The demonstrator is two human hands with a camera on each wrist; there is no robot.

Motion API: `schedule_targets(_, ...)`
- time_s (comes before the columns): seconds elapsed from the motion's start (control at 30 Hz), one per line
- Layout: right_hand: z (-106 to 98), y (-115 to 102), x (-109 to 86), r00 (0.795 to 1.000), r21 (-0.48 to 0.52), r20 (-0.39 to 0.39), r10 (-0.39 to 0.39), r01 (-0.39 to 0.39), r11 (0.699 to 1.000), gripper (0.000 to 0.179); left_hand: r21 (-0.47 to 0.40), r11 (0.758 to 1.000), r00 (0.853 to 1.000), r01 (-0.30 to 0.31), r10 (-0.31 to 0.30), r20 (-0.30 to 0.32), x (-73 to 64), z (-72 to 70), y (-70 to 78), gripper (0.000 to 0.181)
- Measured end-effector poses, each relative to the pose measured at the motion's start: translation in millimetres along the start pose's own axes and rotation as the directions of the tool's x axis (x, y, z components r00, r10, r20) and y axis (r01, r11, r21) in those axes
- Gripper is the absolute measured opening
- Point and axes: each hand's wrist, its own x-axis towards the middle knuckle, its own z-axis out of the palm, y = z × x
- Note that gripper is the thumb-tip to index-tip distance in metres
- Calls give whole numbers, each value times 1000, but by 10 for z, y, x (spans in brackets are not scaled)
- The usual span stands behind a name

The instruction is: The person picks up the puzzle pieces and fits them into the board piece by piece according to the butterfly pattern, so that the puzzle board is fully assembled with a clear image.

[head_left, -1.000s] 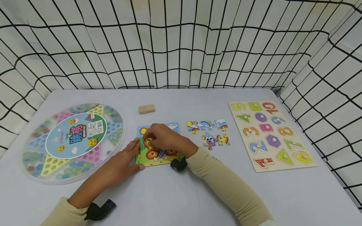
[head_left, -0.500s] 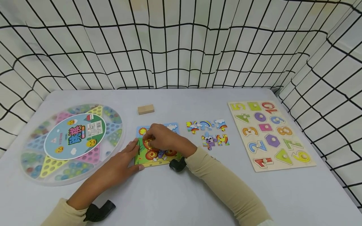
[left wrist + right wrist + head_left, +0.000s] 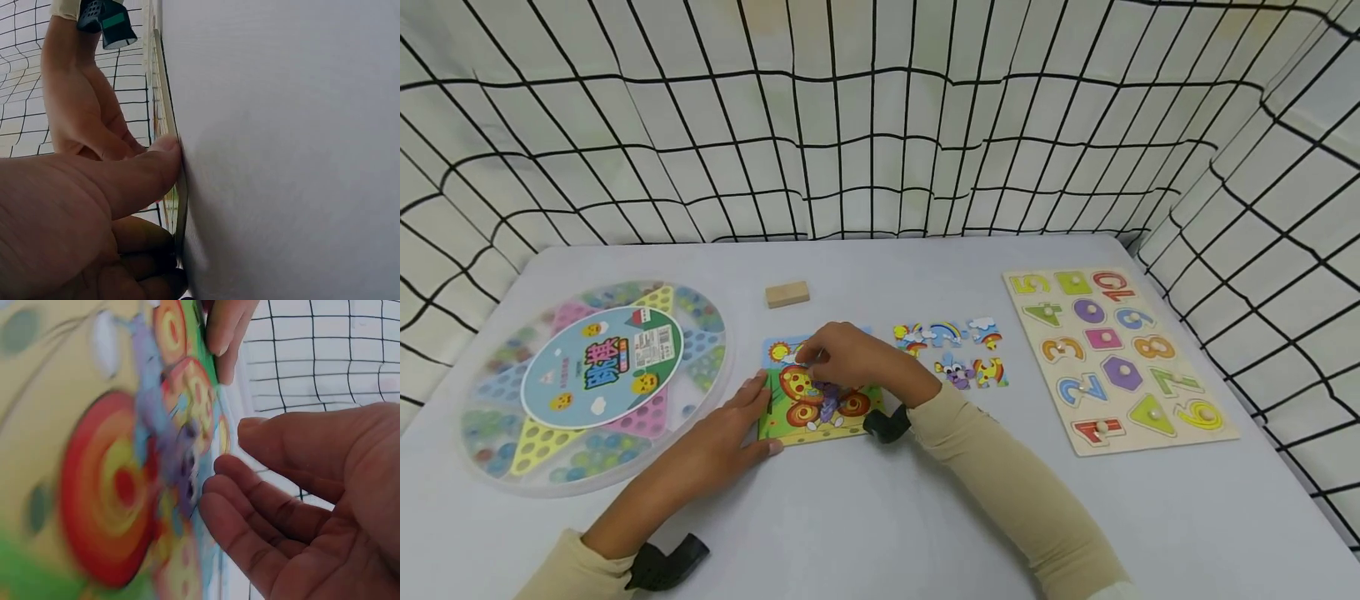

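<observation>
Across the white cloth-covered surface, fenced by a black wire grid, the largest item is a round, clear plastic board game full of coloured beads, at the left. At the right lies a pale wooden number board with knobbed pieces. Between them, flat on the surface, is a smaller rectangular butterfly jigsaw board in green, blue and red. Smaller again are a plain rectangular wooden block beyond it and brightly printed loose jigsaw pieces to its right.

A brushing fingertip could catch and lift a piece, and the thin board might slide if the left hand pressed unevenly.

That hand has its fingers along the board's left edge, thumb at the near corner, gripping nothing. The right hand arches over the upper middle, fingers loosely bent and parted from the thumb, with nothing visible between.
</observation>
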Motion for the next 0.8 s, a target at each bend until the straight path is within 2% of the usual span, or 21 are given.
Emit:
schedule_targets(0.1, -33, 74, -67, 1000, 15, -19, -17, 17, 1000, 25, 4, 1000, 1000, -5, 5, -8, -6, 2, -8, 77)
schedule_targets(0.2, -87, 137, -141, 996, 8, -69, -64, 64, 998, 25, -1, 1000, 1000, -4, 4, -12, -4, 0, -13, 77)
schedule_targets(0.37, -184, 207, -272, 985, 16, -133, -110, 113, 993, 23, -2, 1000, 1000, 26, -26, 12, 11, 9, -4, 79)
schedule_targets(0.8, -336, 444, -536, 973, 12, -186, -133, 138, 990, 20, 17, 1000, 1000, 4, -4, 5, 3, 21, 5, 75)
